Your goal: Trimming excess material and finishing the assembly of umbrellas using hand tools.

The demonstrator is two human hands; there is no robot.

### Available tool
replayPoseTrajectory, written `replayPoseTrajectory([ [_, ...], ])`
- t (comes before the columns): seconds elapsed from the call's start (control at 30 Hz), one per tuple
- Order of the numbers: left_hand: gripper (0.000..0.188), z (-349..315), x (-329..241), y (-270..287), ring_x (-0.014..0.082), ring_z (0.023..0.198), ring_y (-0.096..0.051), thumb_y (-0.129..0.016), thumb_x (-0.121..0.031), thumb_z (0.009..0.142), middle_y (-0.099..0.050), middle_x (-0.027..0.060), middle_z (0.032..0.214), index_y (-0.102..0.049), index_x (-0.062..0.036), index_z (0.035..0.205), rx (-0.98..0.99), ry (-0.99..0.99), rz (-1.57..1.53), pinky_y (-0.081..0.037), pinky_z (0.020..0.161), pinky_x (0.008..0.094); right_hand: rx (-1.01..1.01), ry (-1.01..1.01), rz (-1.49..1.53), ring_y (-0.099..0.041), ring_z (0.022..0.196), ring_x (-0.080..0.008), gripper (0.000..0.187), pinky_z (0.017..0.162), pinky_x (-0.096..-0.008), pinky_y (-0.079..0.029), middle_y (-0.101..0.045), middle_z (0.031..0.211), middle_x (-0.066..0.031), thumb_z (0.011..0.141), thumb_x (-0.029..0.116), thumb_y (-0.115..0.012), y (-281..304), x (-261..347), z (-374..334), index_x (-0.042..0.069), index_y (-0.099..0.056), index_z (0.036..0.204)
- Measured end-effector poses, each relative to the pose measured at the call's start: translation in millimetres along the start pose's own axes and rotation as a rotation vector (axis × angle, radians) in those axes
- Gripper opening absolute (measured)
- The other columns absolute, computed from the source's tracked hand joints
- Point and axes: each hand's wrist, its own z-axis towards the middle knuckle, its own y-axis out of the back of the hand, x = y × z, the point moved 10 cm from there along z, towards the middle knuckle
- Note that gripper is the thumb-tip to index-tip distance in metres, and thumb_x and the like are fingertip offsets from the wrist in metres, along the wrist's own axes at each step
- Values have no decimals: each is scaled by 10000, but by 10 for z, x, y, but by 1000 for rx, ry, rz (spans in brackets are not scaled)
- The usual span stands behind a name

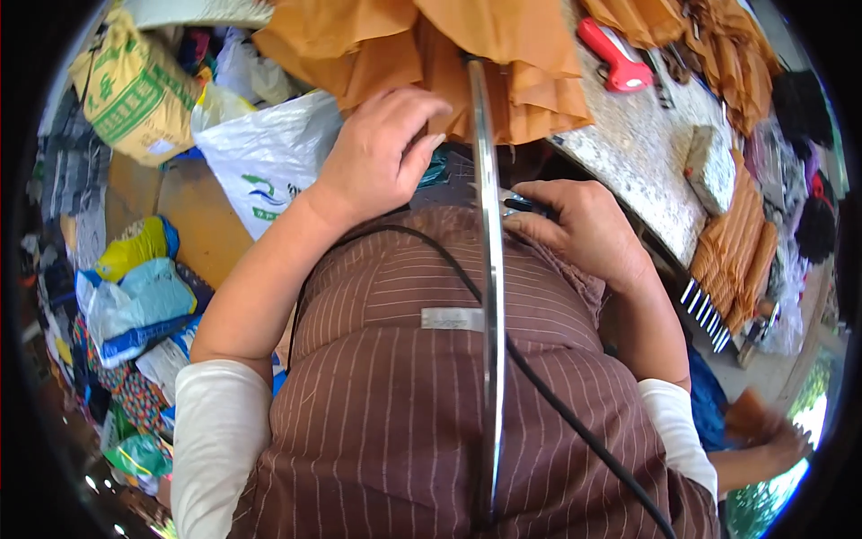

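My left hand [384, 153] is at the lower edge of the orange-brown pleated sheets [422, 63], its thumb apart from the bent fingers and nothing visible between them. Whether the fingertips touch the sheets, I cannot tell. Close to my lap, my right hand [584, 225] is closed around a small black-handled tool [525, 207], most of it hidden by the fingers. A long shiny metal strip [490, 269] runs from the sheets down past my brown striped apron [404, 386], passing between my hands. A black cable [557, 404] crosses the apron.
On the speckled worktop [642, 135] lie a red-and-white handled tool [620, 58] and a rough stone block [709, 169]. More pleated orange material [732, 242] sits by metal prongs [705, 314]. Bags [269, 144] fill the left side. Another person's arm [763, 454] shows lower right.
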Motion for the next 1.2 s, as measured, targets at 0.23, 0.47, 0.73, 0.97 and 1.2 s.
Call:
replayPoseTrajectory([
  [0.23, 217, 170, -380, -396, 249, 823, -537, -639, -59, 740, -574, 69, 933, -602, -57, 954, 123, -109, 269, -445, 747, 293, -143, -196, 137, -521, 583, -203, 274, 613, -309, -462, -657, 766, -106, 787, 166, -687, 146, -378, -331, -23, -661, 983],
  [0.47, 123, 182, -482, -599, 228, 809, -549, -631, -36, 742, -584, 74, 919, -603, -43, 862, 81, -251, 151, -453, 732, 283, -231, -240, 198, -509, 597, -170, 284, 610, -287, -459, -654, 764, -85, 781, 146, -699, 277, -509, -453, -37, -656, 994],
  [0.73, 39, 176, -89, -645, 178, 692, -560, -609, -6, 753, -622, 62, 842, -601, -15, 791, 142, 90, -196, -452, 651, 257, -303, -203, 201, -530, 600, -164, 319, 603, -274, -465, -667, 782, -88, 777, 172, -719, 349, -547, -395, -39, -657, 1008],
  [0.97, 42, 94, 278, -723, 127, 565, -533, -609, -35, 806, -647, 39, 783, -626, -3, 827, 167, 468, -521, -434, 545, 232, -340, -155, 168, -532, 566, -164, 318, 573, -295, -455, -664, 755, -88, 785, 194, -721, 415, -523, -253, -28, -668, 1007],
  [1.2, 101, 92, 270, -745, 108, 508, -506, -592, -85, 864, -635, 25, 739, -645, 1, 869, 138, 472, -587, -409, 487, 221, -326, -76, 32, -574, 534, -254, 258, 544, -339, -458, -643, 675, -107, 818, 311, -650, 361, -366, -26, 73, -714, 898],
])
